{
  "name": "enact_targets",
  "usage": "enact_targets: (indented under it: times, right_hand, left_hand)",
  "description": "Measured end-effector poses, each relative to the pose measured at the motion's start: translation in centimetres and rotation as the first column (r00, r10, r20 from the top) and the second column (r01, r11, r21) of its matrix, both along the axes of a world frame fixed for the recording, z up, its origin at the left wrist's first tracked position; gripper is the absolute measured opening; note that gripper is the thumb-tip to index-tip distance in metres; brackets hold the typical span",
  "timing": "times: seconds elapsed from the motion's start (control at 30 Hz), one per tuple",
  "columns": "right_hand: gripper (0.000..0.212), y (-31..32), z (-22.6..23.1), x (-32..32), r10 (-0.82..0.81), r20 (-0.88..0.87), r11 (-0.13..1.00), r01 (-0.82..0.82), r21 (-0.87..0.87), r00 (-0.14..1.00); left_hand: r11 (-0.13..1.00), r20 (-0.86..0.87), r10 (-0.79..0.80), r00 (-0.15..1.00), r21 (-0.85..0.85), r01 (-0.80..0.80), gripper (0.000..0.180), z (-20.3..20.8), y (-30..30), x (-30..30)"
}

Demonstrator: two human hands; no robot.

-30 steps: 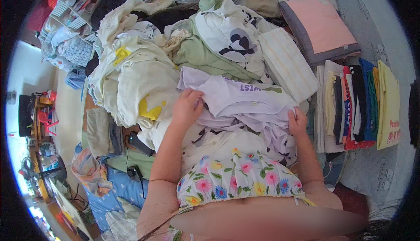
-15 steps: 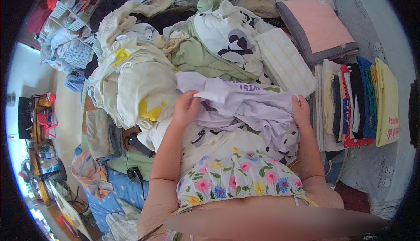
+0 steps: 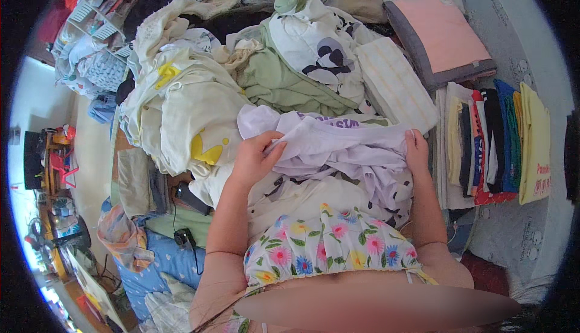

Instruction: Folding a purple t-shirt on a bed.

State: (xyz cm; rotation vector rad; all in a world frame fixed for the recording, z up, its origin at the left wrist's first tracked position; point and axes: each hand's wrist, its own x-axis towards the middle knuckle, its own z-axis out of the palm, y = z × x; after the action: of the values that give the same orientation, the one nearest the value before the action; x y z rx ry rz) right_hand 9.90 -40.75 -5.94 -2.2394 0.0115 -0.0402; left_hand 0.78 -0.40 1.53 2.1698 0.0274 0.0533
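right hand (image 3: 417, 152) since a second ago: shifted away from the body, nearer the white striped towel (image 3: 396, 88)
lavender shirt (image 3: 338, 146) since then: turned over at the neckline, drawn into a long ridge
lavender shirt place, head view: just below and left of the white striped towel, over other crumpled cloth
right hand grip: pinching the shirt's right end, just below the white striped towel
left hand (image 3: 257, 158) grip: on the shirt's left end; thumb and forefinger near each other, cannot tell whether pinching cloth
step in hand: apparently spreading and straightening
next move: probably calls for even tension and matched edges
lavender shirt cloth: thin, limp, wrinkled, purple-lettered
panda-print cloth (image 3: 302, 37): puffy, rounded, left of the white striped towel
folded clothes (image 3: 477, 146): flat, upright, rowed to the right of the white striped towel
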Motion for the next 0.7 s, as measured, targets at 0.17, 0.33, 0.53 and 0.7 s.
enact_targets:
  times: [0.17,0.33,0.53,0.7]
  right_hand:
    - [0.028,0.2,-0.3,-0.3,-0.025,0.059,0.974,0.011,0.225,0.998]
    - [0.026,0.8,-0.1,-0.7,-0.011,0.039,0.946,-0.002,0.325,0.999]
    - [0.028,0.7,-0.3,-1.0,-0.002,-0.004,0.936,0.003,0.352,1.000]
    - [0.029,0.8,1.3,-1.0,-0.009,-0.104,0.956,0.039,0.291,0.995]
  left_hand:
    - [0.986,0.183,0.013,0.983,0.158,-0.043,0.022,-1.6,-1.0,0.5]
    - [0.968,0.148,0.112,0.983,0.208,-0.141,0.022,-2.4,-2.6,2.4]
    - [0.963,0.175,0.200,0.964,0.148,-0.227,0.018,-3.8,-2.3,4.4]
    - [0.950,0.255,0.302,0.919,-0.004,-0.311,0.009,-3.9,-1.6,3.3]
